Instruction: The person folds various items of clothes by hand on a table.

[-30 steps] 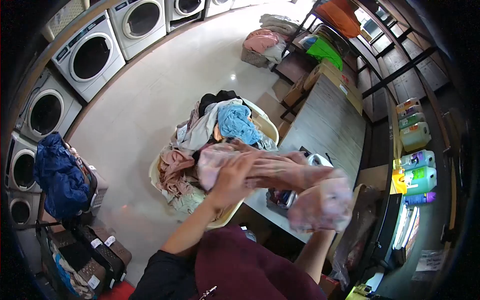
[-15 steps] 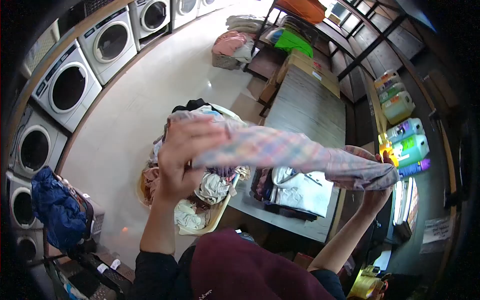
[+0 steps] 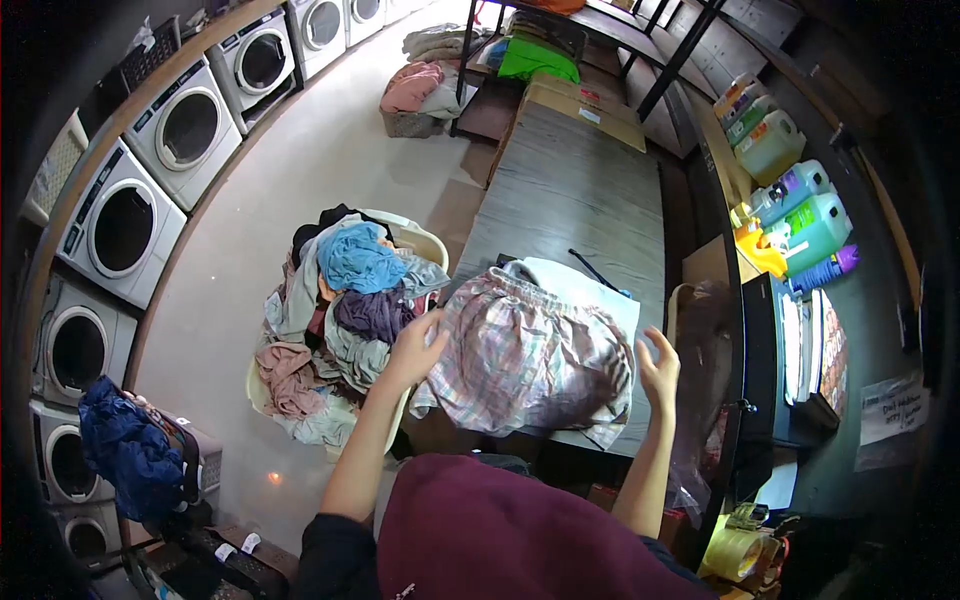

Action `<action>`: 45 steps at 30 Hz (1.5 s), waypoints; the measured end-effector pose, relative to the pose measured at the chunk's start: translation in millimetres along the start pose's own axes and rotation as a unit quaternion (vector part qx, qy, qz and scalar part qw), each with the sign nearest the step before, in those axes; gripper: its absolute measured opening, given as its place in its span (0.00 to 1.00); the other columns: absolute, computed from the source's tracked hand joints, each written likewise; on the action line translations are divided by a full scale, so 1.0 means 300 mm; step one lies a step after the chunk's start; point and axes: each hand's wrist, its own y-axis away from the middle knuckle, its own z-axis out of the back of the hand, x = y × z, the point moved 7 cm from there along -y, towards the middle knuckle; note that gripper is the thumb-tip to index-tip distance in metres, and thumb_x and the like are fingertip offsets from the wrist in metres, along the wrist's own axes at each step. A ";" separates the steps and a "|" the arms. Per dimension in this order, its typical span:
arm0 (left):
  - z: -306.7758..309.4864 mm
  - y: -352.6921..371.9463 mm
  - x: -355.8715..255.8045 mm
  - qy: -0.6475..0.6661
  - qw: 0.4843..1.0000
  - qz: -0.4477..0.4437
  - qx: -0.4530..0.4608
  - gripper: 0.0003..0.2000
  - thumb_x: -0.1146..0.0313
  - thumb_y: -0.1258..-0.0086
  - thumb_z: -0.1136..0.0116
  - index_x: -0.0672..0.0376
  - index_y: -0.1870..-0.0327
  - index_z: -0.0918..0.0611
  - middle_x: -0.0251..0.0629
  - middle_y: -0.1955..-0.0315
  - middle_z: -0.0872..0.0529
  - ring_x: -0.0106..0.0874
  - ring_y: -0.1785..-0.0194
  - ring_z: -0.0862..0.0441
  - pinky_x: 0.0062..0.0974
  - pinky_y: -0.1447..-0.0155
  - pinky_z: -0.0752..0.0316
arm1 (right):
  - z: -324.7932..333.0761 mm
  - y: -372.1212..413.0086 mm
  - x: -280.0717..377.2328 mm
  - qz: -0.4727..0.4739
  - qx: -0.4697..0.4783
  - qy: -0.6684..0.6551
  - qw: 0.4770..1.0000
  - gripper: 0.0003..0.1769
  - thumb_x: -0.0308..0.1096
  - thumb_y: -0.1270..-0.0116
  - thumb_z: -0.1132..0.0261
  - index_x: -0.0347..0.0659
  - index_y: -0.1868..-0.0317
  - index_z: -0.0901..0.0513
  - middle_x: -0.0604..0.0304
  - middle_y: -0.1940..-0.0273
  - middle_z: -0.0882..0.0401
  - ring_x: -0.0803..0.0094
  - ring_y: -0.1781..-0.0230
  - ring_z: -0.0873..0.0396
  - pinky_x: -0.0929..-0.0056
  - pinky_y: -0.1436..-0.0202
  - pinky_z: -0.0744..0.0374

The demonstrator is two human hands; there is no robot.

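Observation:
Plaid shorts (image 3: 525,360) with a gathered waistband lie spread flat on the near end of the long grey table (image 3: 580,190), on top of a white garment (image 3: 590,290). My left hand (image 3: 415,348) is at the shorts' left edge, its fingertips touching the cloth. My right hand (image 3: 657,368) hovers just off the shorts' right edge, fingers apart and holding nothing. A cream laundry basket (image 3: 425,243) heaped with mixed clothes, a blue piece (image 3: 357,262) on top, stands on the floor left of the table.
Washing machines (image 3: 185,130) line the left wall. Detergent bottles (image 3: 805,225) stand on a shelf to the right. Another basket of clothes (image 3: 415,95) sits far up the floor. A blue bag (image 3: 125,450) and suitcases are at lower left.
The shorts were held stretched in the air between both hands; now they lie flat on the table pile and my right hand has let go.

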 end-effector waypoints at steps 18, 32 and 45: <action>-0.021 -0.048 -0.319 0.024 0.999 -0.039 -0.018 0.12 0.70 0.39 0.33 0.63 0.59 0.23 0.30 0.70 0.20 0.20 0.65 0.25 0.23 0.61 0.29 | -0.239 -0.146 0.036 0.080 0.268 0.063 0.958 0.40 0.41 0.58 0.19 0.32 0.44 0.22 0.44 0.65 0.15 0.61 0.63 0.15 0.64 0.60 0.19; 0.338 0.237 -0.933 -0.085 0.977 -0.142 0.138 0.10 0.70 0.36 0.33 0.63 0.57 0.16 0.34 0.63 0.14 0.23 0.57 0.19 0.26 0.48 0.25 | 0.331 0.049 0.715 0.263 0.429 -0.079 0.860 0.18 0.16 0.51 0.37 0.33 0.57 0.15 0.54 0.61 0.13 0.69 0.58 0.15 0.71 0.50 0.20; 0.446 0.322 -0.998 -0.101 0.959 -0.174 0.200 0.09 0.66 0.35 0.30 0.64 0.66 0.14 0.29 0.70 0.15 0.16 0.63 0.22 0.18 0.56 0.26 | 0.469 0.096 0.939 0.196 0.298 -0.252 0.900 0.09 0.27 0.40 0.27 0.33 0.63 0.19 0.62 0.68 0.17 0.81 0.70 0.21 0.82 0.66 0.25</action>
